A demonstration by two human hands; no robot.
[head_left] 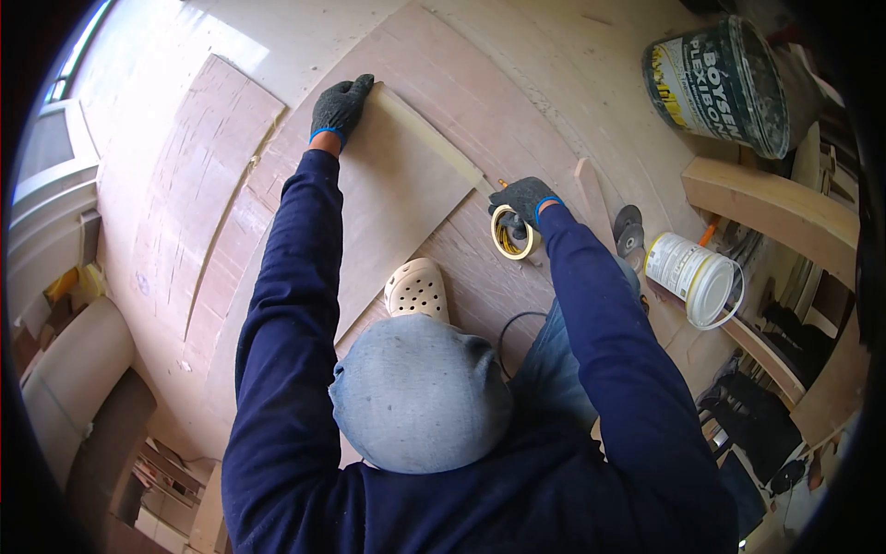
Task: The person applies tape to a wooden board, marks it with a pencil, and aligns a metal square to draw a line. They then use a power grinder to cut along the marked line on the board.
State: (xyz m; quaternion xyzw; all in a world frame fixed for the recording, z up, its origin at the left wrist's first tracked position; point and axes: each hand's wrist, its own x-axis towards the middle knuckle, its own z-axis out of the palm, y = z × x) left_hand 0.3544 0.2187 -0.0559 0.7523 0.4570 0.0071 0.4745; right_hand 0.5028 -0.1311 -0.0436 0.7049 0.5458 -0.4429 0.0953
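Note:
My left hand (pixel 341 109), in a dark grey glove, is closed at the far corner of a thin tan sheet (pixel 397 175), fingers pressed together over its edge. A pale strip of masking tape (pixel 432 137) runs along that edge from near this hand toward the right. At the strip's other end, my gloved right hand (pixel 524 200) grips a roll of masking tape (pixel 499 242), its fingers partly inside the ring. Part of the sheet is hidden behind my left arm. A cream clog (pixel 416 288) stands at the sheet's near edge.
Large thin wood panels (pixel 198 157) lie on the floor beneath and to the left. On the right are a dark Boysen Plexibond bucket (pixel 715 88), a white pail (pixel 692 272), grinding discs (pixel 628 231) and a curved wooden piece (pixel 771 208). Rolled material (pixel 78 369) lies at left.

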